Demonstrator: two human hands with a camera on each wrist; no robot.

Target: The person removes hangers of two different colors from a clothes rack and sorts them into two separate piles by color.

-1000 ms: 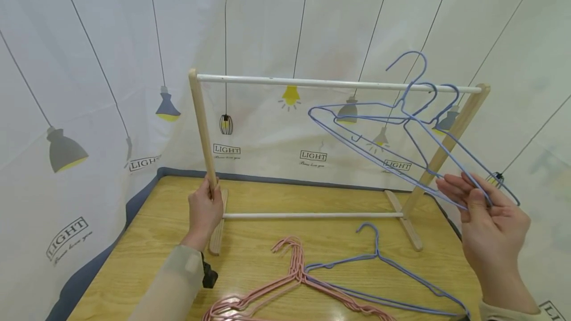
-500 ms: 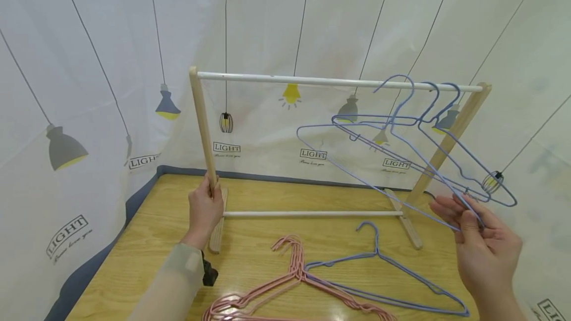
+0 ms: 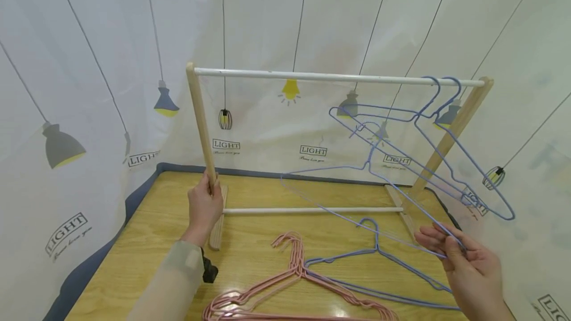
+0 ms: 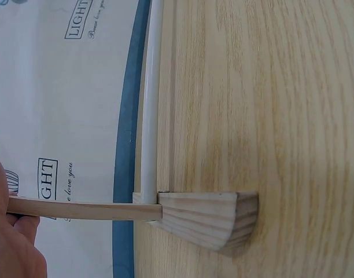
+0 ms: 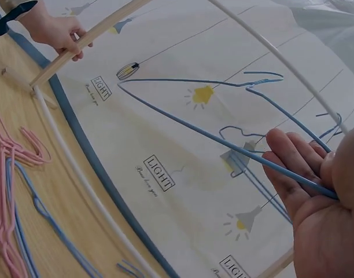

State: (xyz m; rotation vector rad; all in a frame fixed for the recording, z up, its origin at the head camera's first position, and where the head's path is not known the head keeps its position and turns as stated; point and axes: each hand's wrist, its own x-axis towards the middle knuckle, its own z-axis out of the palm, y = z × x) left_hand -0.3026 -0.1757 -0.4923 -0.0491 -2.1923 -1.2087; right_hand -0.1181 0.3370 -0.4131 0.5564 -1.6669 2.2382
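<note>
My left hand point(image 3: 205, 209) grips the left wooden post point(image 3: 201, 123) of a garment rack. At the right, my right hand point(image 3: 466, 266) pinches one end corner of a blue wire clothes hanger point(image 3: 325, 167). Its hook stands up and free of the rack, below the white top rail point(image 3: 312, 76). In the right wrist view the lower wire of this hanger point(image 5: 188, 120) runs across my fingers point(image 5: 292, 174). Two more blue hangers point(image 3: 379, 109) hang from the right end of the rail.
On the wooden table point(image 3: 147, 241) lies a stack of pink hangers point(image 3: 296, 271), with blue hangers point(image 3: 376, 250) beside and partly beneath it. The rack's lower white bar point(image 3: 312, 210) joins its wooden feet point(image 3: 218, 222). A white cloth printed with lamps point(image 3: 267, 128) stands behind.
My right hand has moved down and left with the held hanger, whose hook has dropped from above the top rail to well below it. The left hand keeps its grip on the post.
</note>
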